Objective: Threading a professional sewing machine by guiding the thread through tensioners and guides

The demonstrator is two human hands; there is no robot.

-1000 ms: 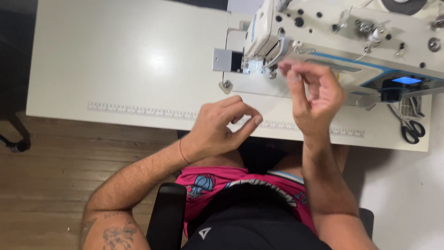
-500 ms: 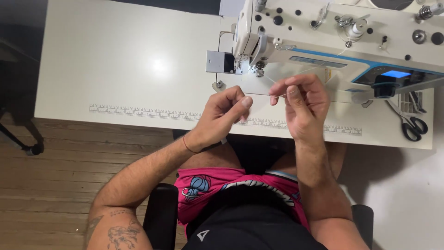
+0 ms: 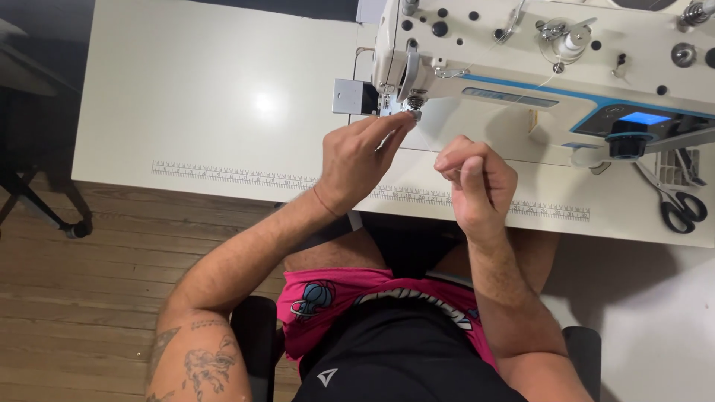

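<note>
1. Fingers of the left hand [image 3: 357, 160] are pinched together at the needle area [image 3: 402, 110] of the sewing machine [image 3: 536, 59].
2. Right hand [image 3: 477, 182] is held closed just beside, fingertips pinched; any thread is too fine to be seen.
3. Scissors [image 3: 681, 205] are laid on the table [image 3: 208, 112], far right.

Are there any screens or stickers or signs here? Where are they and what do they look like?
Screen: small glowing blue rectangle on the sewing machine's dark panel, right side.
Ruler strip: long thin band of tick marks along the white table's front edge.

Cream sewing machine [image 3: 521, 59] with blue stripe, white table [image 3: 194, 97], black-handled scissors [image 3: 681, 205], pink shirt [image 3: 335, 298]
</note>
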